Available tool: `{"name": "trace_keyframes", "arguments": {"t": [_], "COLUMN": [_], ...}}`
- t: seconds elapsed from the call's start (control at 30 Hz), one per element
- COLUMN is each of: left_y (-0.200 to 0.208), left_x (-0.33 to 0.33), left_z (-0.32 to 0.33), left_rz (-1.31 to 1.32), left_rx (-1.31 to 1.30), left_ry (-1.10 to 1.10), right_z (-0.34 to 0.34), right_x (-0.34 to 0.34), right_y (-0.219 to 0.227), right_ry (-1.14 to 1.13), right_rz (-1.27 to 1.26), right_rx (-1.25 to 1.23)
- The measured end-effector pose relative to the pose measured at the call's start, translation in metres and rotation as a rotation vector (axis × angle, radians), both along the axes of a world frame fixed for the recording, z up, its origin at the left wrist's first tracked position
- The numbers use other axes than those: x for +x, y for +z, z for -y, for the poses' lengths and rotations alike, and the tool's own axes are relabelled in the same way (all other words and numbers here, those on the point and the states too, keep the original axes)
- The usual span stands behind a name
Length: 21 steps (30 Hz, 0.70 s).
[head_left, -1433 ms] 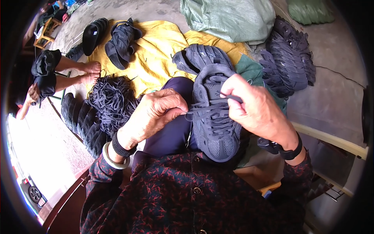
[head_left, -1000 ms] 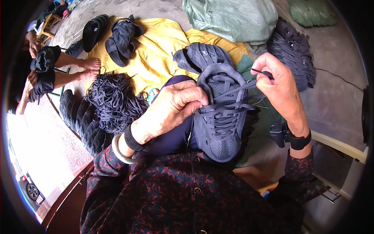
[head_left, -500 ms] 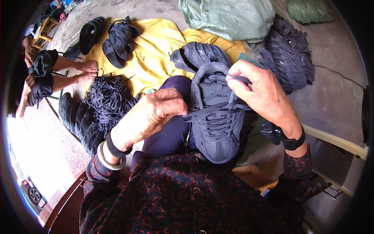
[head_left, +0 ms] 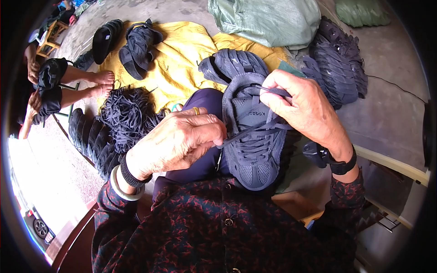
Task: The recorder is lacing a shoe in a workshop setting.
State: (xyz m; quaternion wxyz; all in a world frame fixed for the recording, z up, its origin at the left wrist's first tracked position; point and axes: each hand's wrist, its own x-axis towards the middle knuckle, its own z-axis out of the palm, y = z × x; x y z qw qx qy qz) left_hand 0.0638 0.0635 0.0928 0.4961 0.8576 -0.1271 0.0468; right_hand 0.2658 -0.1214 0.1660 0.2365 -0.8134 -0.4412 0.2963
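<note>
A dark grey sneaker upper rests on my lap, toe toward me, with laces crossed over its front. My left hand is at its left edge, thumb and fingers pinched on a dark shoelace that runs across the tongue. Over the right side of the collar, my right hand pinches a dark lace end, whose thin tip pokes out to the left of the fingers. Part of the lace between the two hands lies hidden under the right hand.
A tangled heap of dark laces lies left of my knee. Stacked shoe uppers sit on a yellow cloth and in a pile at right. A green sack stands at the back. Another person's bare feet are at left.
My left hand has turned and shifted slightly right, closer to the shoe, so its ring now shows. My right hand has moved a little left, still pinching the lace end.
</note>
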Motion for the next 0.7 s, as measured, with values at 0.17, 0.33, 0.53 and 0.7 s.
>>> {"name": "trace_keyframes", "arguments": {"t": [0.17, 0.33, 0.53, 0.7], "left_y": [-0.012, -0.011, 0.013, 0.009], "left_x": [-0.002, -0.01, -0.012, -0.01], "left_z": [0.001, 0.002, 0.0, 0.003], "left_rz": [-0.058, -0.186, -0.245, -0.253], "left_rx": [-0.048, -0.093, 0.076, 0.044], "left_ry": [0.041, 0.08, 0.095, 0.055], "right_z": [0.009, 0.005, 0.003, 0.008], "right_x": [0.01, 0.013, 0.017, 0.031], "right_y": [-0.003, 0.001, 0.006, 0.011], "right_ry": [0.016, 0.11, 0.138, 0.04], "right_rz": [-0.09, -0.008, 0.051, 0.036], "right_rx": [0.08, 0.031, 0.028, -0.005]}}
